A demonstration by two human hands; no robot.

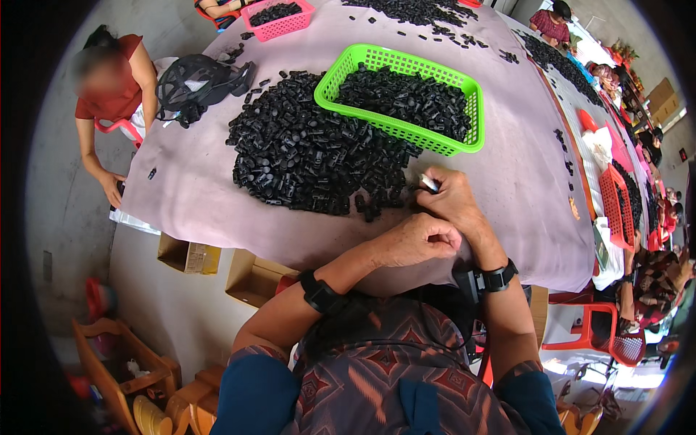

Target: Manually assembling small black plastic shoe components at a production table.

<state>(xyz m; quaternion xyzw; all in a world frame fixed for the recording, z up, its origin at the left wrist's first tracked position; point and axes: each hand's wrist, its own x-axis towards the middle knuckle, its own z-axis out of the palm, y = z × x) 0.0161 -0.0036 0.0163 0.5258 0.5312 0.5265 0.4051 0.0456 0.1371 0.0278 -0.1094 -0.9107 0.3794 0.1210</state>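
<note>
My right hand [453, 199] is closed at the table's near edge, to the right of the heap. Its fingers pinch a small white-and-dark piece [429, 183], too small to name. Just below and left of it, my left hand [415, 239] is held with its fingers curled tightly together; what they hold, if anything, is hidden. A large heap of small black plastic parts [304, 145] lies loose in front of my hands. Beyond them stands a bright green slotted basket [435, 148], partly filled with similar black parts. A black band sits on each of my wrists.
A pale pink cloth covers the table [536, 196]. A black mesh bag [196, 87] lies at the left, near a seated person in red [119, 80]. A pink basket [286, 25] stands at the far left. Open cardboard boxes [254, 279] sit below the table's edge.
</note>
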